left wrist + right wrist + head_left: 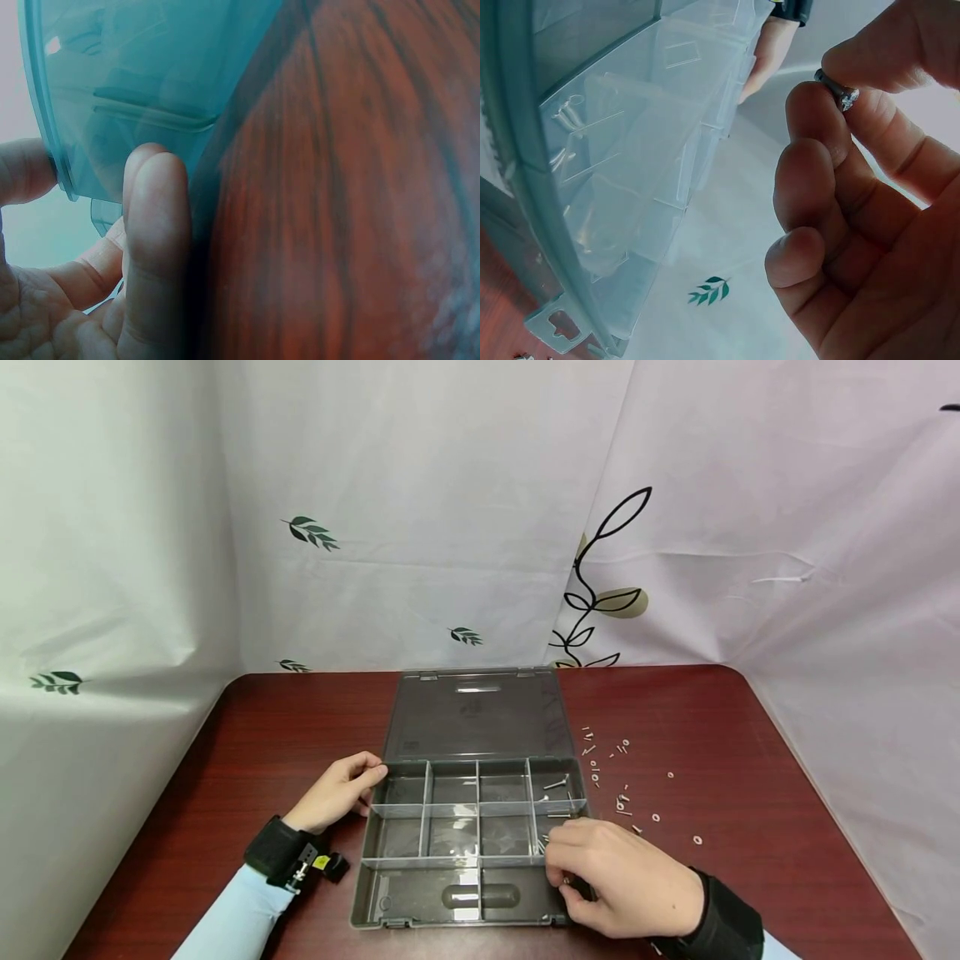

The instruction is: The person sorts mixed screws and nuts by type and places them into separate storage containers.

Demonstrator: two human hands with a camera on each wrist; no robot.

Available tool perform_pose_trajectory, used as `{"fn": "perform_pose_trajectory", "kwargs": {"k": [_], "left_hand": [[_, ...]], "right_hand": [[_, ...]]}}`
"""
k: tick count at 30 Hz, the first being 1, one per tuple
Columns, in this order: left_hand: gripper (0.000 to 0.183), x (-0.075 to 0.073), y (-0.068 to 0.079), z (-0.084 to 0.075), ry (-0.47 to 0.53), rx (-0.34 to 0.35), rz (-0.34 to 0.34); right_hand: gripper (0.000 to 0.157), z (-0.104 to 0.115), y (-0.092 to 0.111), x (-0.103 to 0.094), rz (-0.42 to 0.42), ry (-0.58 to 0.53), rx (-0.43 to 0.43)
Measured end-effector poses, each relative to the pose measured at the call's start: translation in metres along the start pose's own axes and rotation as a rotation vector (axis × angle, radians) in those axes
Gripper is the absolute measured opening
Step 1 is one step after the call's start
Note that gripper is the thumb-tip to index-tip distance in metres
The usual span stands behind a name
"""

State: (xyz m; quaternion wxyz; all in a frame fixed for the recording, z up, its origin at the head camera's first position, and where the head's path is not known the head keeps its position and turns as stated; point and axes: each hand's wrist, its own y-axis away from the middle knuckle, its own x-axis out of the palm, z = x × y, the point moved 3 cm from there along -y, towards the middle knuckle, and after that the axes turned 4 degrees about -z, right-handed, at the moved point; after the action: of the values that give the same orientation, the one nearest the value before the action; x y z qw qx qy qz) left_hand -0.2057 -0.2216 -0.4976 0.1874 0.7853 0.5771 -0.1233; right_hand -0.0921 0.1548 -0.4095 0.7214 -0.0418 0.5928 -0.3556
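A grey see-through compartment box (390, 893) lies on the table, its lid (480, 714) folded back flat behind it. At the box's far left corner my left hand (333, 793) holds the side; in the left wrist view the thumb (26, 171) is on the rim and other fingers (156, 225) lie along the outer wall. My right hand (622, 877), over the front right part of the box, pinches a small metal screw (838, 90) between thumb and index finger. Several screws (557, 783) lie in the right-hand compartments; the hand hides part of that column.
Loose screws (623, 806) and small washers or nuts (656, 817) are scattered on the dark red wooden table (750, 760) right of the box. A white patterned curtain (420, 510) stands behind and at both sides.
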Motion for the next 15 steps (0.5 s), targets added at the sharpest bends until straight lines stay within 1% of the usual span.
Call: {"fn": "perform_pose_trajectory", "kwargs": {"k": [2, 3, 4, 6, 8, 11, 15], "left_hand": [[0.049, 0.0, 0.0, 0.0, -0.003, 0.006, 0.003], [0.049, 0.0, 0.0, 0.0, -0.005, 0.009, 0.004], [0.049, 0.0, 0.0, 0.0, -0.005, 0.011, 0.005], [0.048, 0.0, 0.0, -0.001, 0.0, 0.012, 0.004], [0.048, 0.0, 0.001, -0.001, 0.004, 0.01, 0.002], [0.048, 0.0, 0.001, -0.002, 0.007, 0.007, -0.001], [0.048, 0.0, 0.0, -0.001, 0.0, 0.01, 0.0]], "right_hand": [[0.028, 0.001, 0.001, -0.001, 0.022, 0.008, 0.02], [0.029, 0.001, 0.001, -0.001, 0.037, 0.009, 0.034], [0.034, 0.001, 0.001, -0.001, 0.051, 0.009, 0.049], [0.048, 0.0, 0.002, -0.003, 0.07, 0.008, 0.075], [0.056, -0.003, 0.003, -0.005, 0.077, 0.018, 0.097], [0.054, -0.012, 0.005, -0.009, 0.064, 0.053, 0.128], [0.048, -0.033, 0.01, -0.015, 0.035, 0.075, 0.178]]}}
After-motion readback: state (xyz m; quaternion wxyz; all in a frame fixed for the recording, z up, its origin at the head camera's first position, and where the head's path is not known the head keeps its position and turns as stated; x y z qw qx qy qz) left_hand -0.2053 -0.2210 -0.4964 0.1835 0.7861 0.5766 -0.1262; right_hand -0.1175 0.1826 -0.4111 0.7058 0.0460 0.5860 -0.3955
